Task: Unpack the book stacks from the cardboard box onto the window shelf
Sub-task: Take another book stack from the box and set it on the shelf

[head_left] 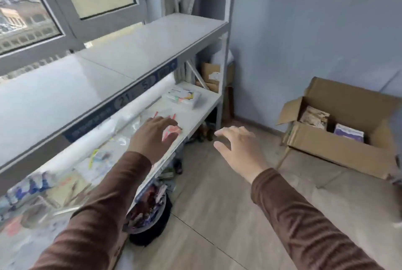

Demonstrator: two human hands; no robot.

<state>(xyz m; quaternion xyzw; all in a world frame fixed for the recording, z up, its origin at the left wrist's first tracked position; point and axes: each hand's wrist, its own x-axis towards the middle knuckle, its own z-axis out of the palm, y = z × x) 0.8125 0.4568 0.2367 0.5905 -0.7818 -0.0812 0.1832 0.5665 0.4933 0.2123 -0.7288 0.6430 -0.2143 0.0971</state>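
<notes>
The book stacks (330, 122) sit low inside the open cardboard box (339, 150) on the floor (217, 215) by the blue wall, at least two bundles side by side: a pale patterned one toward the back left and a purple-covered one nearer the front right, both well below the rim. The box stands well apart from the window shelf (121, 60), whose grey top is bare where it shows. Neither hand holds anything. The right hand (237, 145) reaches out over the floor toward the box with fingers spread and loosely bent; the left hand (152, 137) hangs above the cluttered lower shelf (195, 115), fingers relaxed, over some pink and red items. The step in hand looks like the reach for a stack. Done well, it means closing in on the box, keeping clear of the raised flaps (289, 110), and taking one bundle from both short sides with the fingers under its bottom so the books do not slide apart. Lift straight up past the rim, then set it flat on the top board, back from the edge.
</notes>
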